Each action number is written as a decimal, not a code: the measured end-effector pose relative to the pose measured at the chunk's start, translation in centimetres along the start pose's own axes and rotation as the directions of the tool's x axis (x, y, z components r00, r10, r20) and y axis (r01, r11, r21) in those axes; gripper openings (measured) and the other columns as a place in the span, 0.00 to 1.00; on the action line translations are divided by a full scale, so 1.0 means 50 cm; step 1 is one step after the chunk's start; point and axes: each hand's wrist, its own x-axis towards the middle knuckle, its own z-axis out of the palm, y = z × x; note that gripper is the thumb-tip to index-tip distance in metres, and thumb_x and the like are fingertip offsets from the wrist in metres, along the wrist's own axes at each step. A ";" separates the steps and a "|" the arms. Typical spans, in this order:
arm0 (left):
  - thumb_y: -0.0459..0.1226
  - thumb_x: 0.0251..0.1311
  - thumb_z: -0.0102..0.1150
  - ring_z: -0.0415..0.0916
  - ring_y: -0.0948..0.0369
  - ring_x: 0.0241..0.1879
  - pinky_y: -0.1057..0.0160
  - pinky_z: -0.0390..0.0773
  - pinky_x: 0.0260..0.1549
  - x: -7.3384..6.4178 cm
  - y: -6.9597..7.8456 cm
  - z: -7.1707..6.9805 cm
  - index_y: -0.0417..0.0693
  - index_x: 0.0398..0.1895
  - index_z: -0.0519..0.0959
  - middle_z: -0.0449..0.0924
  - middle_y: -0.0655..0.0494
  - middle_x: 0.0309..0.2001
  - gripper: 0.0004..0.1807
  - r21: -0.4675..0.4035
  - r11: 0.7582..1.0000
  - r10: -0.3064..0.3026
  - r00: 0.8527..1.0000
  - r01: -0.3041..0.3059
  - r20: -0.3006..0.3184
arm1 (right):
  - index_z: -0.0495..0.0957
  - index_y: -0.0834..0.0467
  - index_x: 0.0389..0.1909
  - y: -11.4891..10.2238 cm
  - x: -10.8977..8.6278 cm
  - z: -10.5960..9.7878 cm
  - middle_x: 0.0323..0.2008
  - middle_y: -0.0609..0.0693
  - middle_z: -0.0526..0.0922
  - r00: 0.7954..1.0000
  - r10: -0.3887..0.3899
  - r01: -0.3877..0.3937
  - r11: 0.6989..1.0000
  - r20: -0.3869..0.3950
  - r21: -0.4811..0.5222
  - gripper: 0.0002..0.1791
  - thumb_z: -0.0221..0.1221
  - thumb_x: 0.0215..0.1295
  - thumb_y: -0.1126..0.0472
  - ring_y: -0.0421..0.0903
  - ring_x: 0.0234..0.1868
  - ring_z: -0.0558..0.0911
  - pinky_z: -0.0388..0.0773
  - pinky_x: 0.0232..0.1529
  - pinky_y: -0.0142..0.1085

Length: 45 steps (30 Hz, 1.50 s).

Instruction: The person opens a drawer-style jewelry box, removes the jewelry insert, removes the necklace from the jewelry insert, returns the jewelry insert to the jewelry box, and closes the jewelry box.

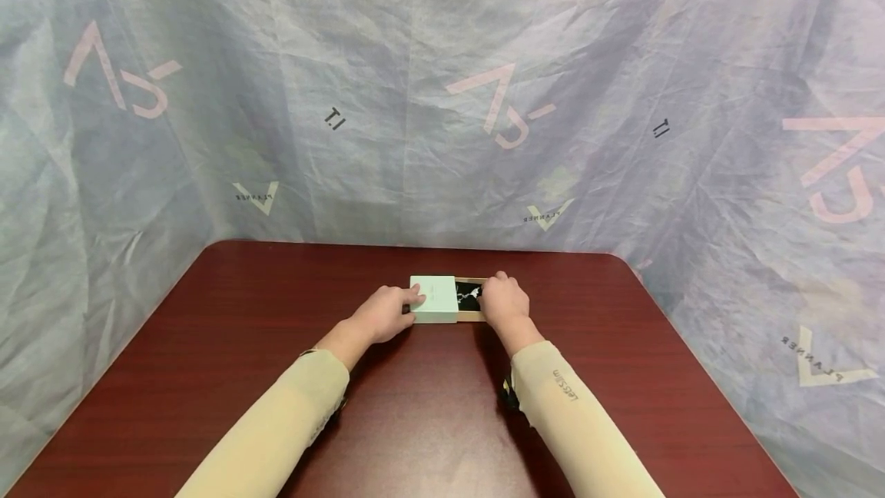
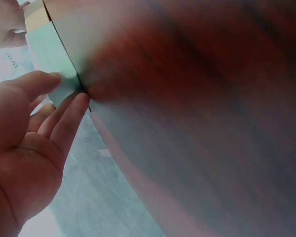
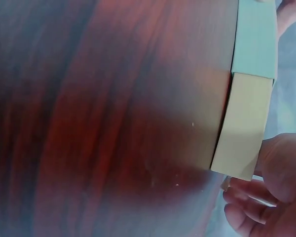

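Box (image 1: 448,299), lt grn sleeve (image 1: 435,300), tan drawer (image 3: 241,126)

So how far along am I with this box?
Done: the tan drawer sits partly out of the pale green sleeve, exposing a black insert and a silvery piece. In hand: the left hand grips the sleeve, the right hand the drawer's outer end. Remaining: probably sliding it fully out or shut; I can't tell which.

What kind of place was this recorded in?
Probably a makeshift recording booth: printed cloth hangs around a reddish-brown table, where two hands hold a small pale-green box with its tray partly out.
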 end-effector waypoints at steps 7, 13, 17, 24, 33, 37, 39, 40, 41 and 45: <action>0.31 0.78 0.62 0.70 0.44 0.80 0.45 0.79 0.73 -0.002 0.002 0.001 0.47 0.77 0.79 0.65 0.46 0.85 0.26 0.009 1.000 0.003 1.000 -0.003 0.002 | 0.89 0.61 0.53 0.002 -0.002 -0.001 0.57 0.60 0.82 1.000 0.009 -0.009 0.998 -0.003 0.064 0.14 0.69 0.75 0.56 0.62 0.61 0.82 0.88 0.56 0.60; 0.32 0.78 0.62 0.68 0.45 0.81 0.45 0.79 0.73 -0.004 0.005 0.000 0.48 0.77 0.79 0.64 0.47 0.85 0.26 0.007 1.000 -0.008 1.000 0.008 0.007 | 0.88 0.61 0.48 0.004 -0.006 -0.008 0.60 0.60 0.80 1.000 0.012 -0.010 0.993 -0.019 0.117 0.10 0.67 0.75 0.58 0.62 0.63 0.80 0.87 0.56 0.60; 0.31 0.78 0.62 0.69 0.44 0.81 0.45 0.79 0.73 -0.005 0.005 0.000 0.47 0.76 0.79 0.65 0.46 0.84 0.26 0.010 1.000 -0.001 1.000 0.001 0.002 | 0.86 0.60 0.46 0.005 -0.009 -0.019 0.60 0.60 0.79 0.999 0.011 -0.006 0.989 -0.033 0.150 0.10 0.68 0.73 0.58 0.62 0.63 0.80 0.86 0.56 0.59; 0.32 0.79 0.62 0.68 0.45 0.81 0.45 0.78 0.74 -0.003 0.004 -0.001 0.48 0.77 0.79 0.64 0.47 0.85 0.25 0.007 1.000 -0.006 1.000 0.006 0.001 | 0.83 0.58 0.53 0.006 -0.015 -0.046 0.52 0.58 0.87 0.999 -0.002 0.012 0.978 -0.050 0.207 0.15 0.68 0.73 0.54 0.59 0.56 0.85 0.86 0.53 0.55; 0.32 0.78 0.62 0.67 0.45 0.82 0.45 0.77 0.75 -0.003 0.004 -0.002 0.48 0.77 0.79 0.64 0.47 0.85 0.26 0.008 1.000 -0.004 1.000 0.004 -0.001 | 0.81 0.61 0.65 0.027 -0.016 -0.049 0.56 0.61 0.89 0.995 0.094 -0.086 0.820 0.016 0.565 0.23 0.65 0.72 0.58 0.60 0.56 0.87 0.85 0.58 0.55; 0.33 0.79 0.62 0.68 0.46 0.81 0.45 0.78 0.74 -0.003 0.003 0.001 0.48 0.77 0.79 0.64 0.48 0.85 0.25 0.008 1.000 -0.005 1.000 0.005 -0.004 | 0.87 0.62 0.59 0.039 -0.012 -0.048 0.57 0.61 0.89 0.988 0.136 -0.152 0.749 0.074 0.645 0.19 0.67 0.70 0.59 0.59 0.57 0.87 0.83 0.60 0.53; 0.33 0.79 0.62 0.68 0.46 0.81 0.45 0.78 0.74 -0.002 0.002 0.003 0.48 0.77 0.79 0.64 0.48 0.85 0.25 0.012 1.000 -0.005 1.000 0.005 -0.005 | 0.89 0.60 0.54 0.043 -0.012 -0.048 0.51 0.59 0.91 0.984 0.148 -0.175 0.733 0.096 0.657 0.15 0.69 0.71 0.58 0.56 0.51 0.88 0.84 0.56 0.49; 0.33 0.79 0.62 0.68 0.46 0.81 0.45 0.78 0.73 -0.003 0.002 0.004 0.48 0.77 0.79 0.64 0.48 0.85 0.25 0.014 1.000 -0.004 1.000 0.004 -0.005 | 0.90 0.59 0.52 0.044 -0.012 -0.048 0.47 0.57 0.92 0.983 0.155 -0.184 0.728 0.102 0.660 0.13 0.70 0.71 0.58 0.54 0.48 0.88 0.83 0.52 0.47; 0.33 0.79 0.62 0.68 0.45 0.81 0.45 0.79 0.73 -0.003 0.002 0.004 0.48 0.76 0.79 0.64 0.48 0.85 0.25 0.015 1.000 -0.003 1.000 0.004 -0.005 | 0.90 0.59 0.51 0.046 -0.012 -0.048 0.43 0.56 0.92 0.981 0.161 -0.192 0.720 0.108 0.667 0.12 0.70 0.71 0.58 0.52 0.44 0.88 0.83 0.48 0.44; 0.32 0.79 0.62 0.69 0.45 0.81 0.45 0.79 0.73 -0.003 0.004 0.004 0.48 0.76 0.79 0.64 0.47 0.85 0.25 0.013 1.000 0.001 1.000 -0.001 -0.006 | 0.90 0.60 0.47 0.052 -0.016 -0.051 0.36 0.55 0.91 0.979 0.176 -0.199 0.678 0.107 0.708 0.11 0.70 0.71 0.58 0.46 0.35 0.85 0.79 0.37 0.35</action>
